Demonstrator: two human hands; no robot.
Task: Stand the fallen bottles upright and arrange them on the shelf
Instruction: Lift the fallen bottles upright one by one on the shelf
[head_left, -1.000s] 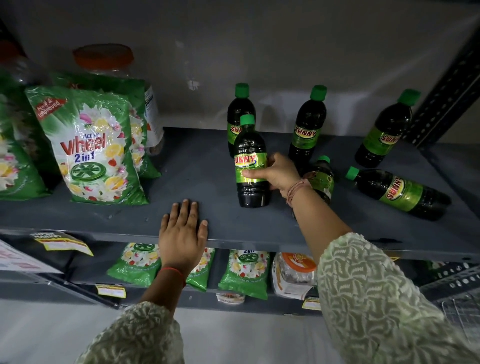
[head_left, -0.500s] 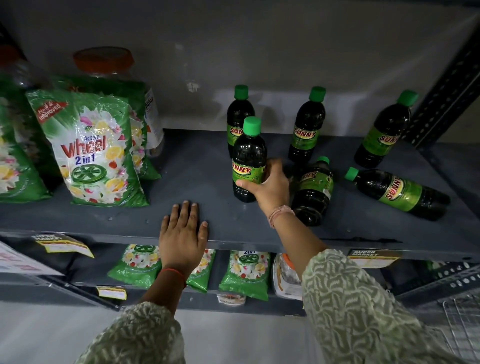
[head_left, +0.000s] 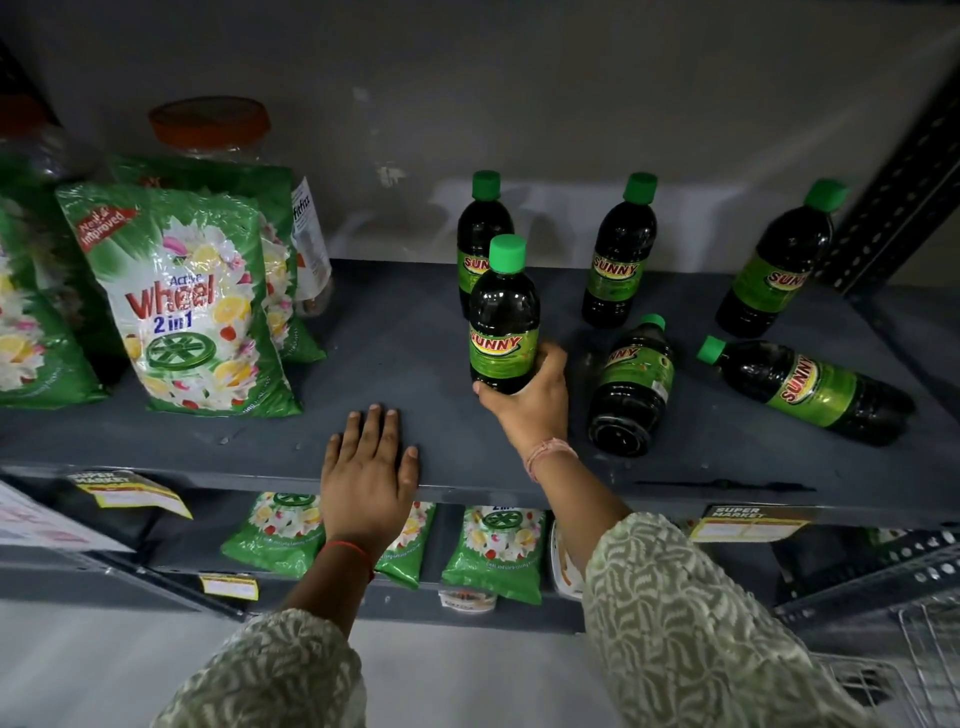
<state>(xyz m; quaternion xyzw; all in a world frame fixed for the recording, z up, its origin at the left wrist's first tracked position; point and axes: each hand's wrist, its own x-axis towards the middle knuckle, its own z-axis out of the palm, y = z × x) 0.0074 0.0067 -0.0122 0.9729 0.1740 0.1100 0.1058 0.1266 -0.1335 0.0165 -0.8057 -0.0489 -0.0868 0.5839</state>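
Note:
Dark Sunny bottles with green caps and green labels are on the grey shelf (head_left: 395, 338). My right hand (head_left: 530, 400) grips the base of an upright bottle (head_left: 503, 317) just in front of another standing bottle (head_left: 480, 228). Two more stand at the back: the middle one (head_left: 621, 254) and the right one (head_left: 779, 265), which leans toward the shelf post. Two lie fallen: one (head_left: 631, 387) with its base toward me, right of my hand, and one (head_left: 810, 389) on its side at the far right. My left hand (head_left: 369, 467) rests flat on the shelf's front edge.
Green Wheel detergent bags (head_left: 182, 306) stand at the shelf's left, with orange-lidded jars (head_left: 213, 130) behind them. A perforated metal post (head_left: 898, 197) bounds the right side. More detergent packs (head_left: 493, 551) lie on the lower shelf. A wire basket (head_left: 924, 660) sits at the lower right.
My right hand has moved the held bottle back toward the rear standing bottle and slid down to grip its base. The fallen bottle beside it is now uncovered. My left hand stayed put.

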